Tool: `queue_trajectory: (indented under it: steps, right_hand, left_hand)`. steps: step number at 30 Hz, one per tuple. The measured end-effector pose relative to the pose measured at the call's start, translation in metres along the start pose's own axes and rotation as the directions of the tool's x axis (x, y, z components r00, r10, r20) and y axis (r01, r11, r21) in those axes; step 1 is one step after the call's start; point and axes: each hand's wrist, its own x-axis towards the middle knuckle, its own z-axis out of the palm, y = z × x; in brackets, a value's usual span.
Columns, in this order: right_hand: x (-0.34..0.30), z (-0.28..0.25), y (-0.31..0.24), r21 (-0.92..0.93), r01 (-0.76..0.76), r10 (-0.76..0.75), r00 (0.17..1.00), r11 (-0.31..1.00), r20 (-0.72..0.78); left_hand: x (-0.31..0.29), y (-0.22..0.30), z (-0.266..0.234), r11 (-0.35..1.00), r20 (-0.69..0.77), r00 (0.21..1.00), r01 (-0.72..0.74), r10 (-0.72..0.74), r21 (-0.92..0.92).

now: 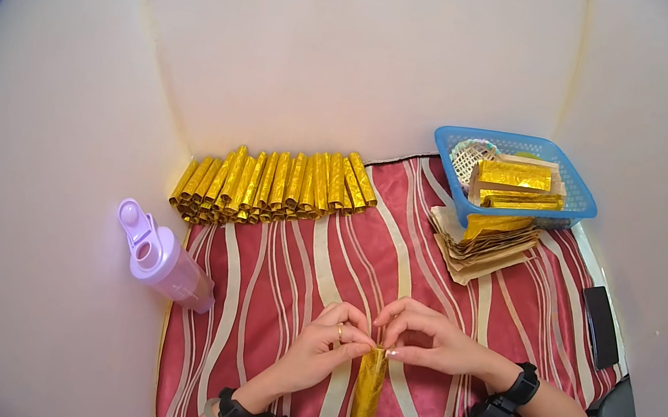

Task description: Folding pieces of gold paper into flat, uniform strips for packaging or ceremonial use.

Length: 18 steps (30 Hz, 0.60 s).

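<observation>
A gold foil paper roll [366, 402] lies lengthwise toward me on the striped cloth. My left hand [325, 345] pinches the left side of its far end, thumb and fingertips together. On the opposite side of that end, my right hand [431, 340] has its thumb and index finger closed on the rim, the other fingers curled above. The fingertips partly cover the tube's opening. Farther off to the left, a stacked row of similar gold rolls [276, 183] runs along the back edge of the table.
A blue plastic basket [582, 182] at the back right holds gold and brown paper sheets and a woven piece. Before it lies a stack of brown paper [477, 259]. A lilac shaker bottle [164, 261] stands left; a black phone [600, 327] lies near the right edge. White panels surround the table.
</observation>
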Motion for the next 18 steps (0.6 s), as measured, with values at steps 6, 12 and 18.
queue_trajectory:
  steps: [6, 12, 18]
  right_hand:
    - [0.0006, -0.0035, 0.0013, -0.127, 0.044, -0.04, 0.999, 0.991, 0.033]
    - [-0.0001, -0.0025, 0.0009, -0.03, 0.027, -0.026, 0.998, 0.999, 0.049]
    - [-0.0002, -0.0016, 0.0021, -0.048, 0.024, -0.022, 0.999, 0.999, 0.044]
  left_hand:
    - [0.0007, -0.002, 0.0, 0.999, 0.005, 1.0, -0.029, 0.029, 0.028]
    - [0.0003, -0.0037, 0.0026, 0.997, 0.004, 1.0, -0.004, 0.004, -0.079]
    - [-0.0001, -0.0052, 0.0042, 0.992, 0.008, 1.0, 0.013, -0.012, -0.124]
